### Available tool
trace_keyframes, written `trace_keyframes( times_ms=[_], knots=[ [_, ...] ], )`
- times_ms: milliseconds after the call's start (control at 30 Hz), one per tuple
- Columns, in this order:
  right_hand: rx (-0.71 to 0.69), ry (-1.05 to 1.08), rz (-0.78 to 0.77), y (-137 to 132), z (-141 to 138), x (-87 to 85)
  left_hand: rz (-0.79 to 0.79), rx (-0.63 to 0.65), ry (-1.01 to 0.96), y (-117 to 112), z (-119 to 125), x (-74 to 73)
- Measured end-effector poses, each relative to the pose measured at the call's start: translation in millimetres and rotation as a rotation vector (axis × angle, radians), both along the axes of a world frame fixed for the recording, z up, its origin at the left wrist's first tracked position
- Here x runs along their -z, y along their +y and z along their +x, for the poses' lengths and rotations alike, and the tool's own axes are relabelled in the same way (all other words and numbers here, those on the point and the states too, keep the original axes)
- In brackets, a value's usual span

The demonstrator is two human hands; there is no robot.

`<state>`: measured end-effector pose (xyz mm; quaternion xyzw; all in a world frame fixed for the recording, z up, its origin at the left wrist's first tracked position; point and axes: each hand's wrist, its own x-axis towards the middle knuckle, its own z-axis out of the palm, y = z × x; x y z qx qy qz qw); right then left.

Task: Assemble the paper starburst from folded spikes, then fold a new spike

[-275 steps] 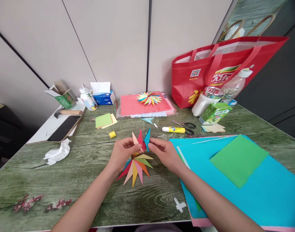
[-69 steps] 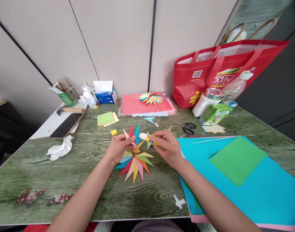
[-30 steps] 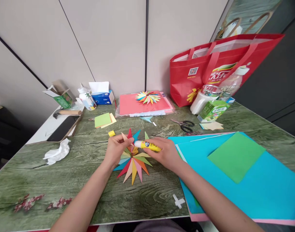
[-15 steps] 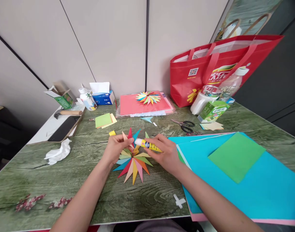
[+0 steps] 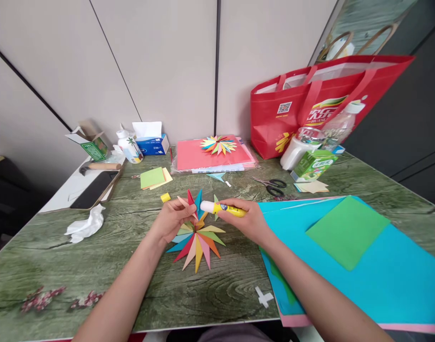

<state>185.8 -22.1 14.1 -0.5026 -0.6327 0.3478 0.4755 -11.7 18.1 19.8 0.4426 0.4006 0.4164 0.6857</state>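
Note:
A many-coloured paper star (image 5: 198, 240) lies on the green wood-grain table (image 5: 96, 256) in front of me. My left hand (image 5: 172, 219) pinches its upper points, lifting a cream, a red and a blue spike. My right hand (image 5: 251, 222) grips a yellow glue stick (image 5: 222, 208); its white tip points left, close to the lifted spikes. A small green spike stands just behind the glue stick.
Blue sheets (image 5: 363, 266) with a green sheet (image 5: 347, 230) lie at the right. Scissors (image 5: 272, 186), a red bag (image 5: 317, 102), a finished star (image 5: 218, 145) on pink paper, sticky notes (image 5: 154, 177), a tissue box (image 5: 151, 142) and crumpled tissue (image 5: 85, 224) surround the work area.
The glue stick came off the table into my right hand, went down to the star's centre, then rose a little. My left hand keeps holding the spikes.

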Motion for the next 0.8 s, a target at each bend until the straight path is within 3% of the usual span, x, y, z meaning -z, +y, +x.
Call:
trace_keyframes(
  times_ms=[367,600,800],
  knots=[
    [-0.199,0.244,-0.27,2.1,1.5,-3.1,-0.094,0.039,-0.108,-1.0,3.3,-0.2],
    [-0.228,0.312,-0.316,2.7,3.5,-4.0,-0.18,0.062,-0.167,0.4,1.0,6.5],
    [-0.258,0.332,-0.302,2.1,1.1,0.8,-0.151,0.029,-0.208,-1.2,4.5,6.8]
  ],
)
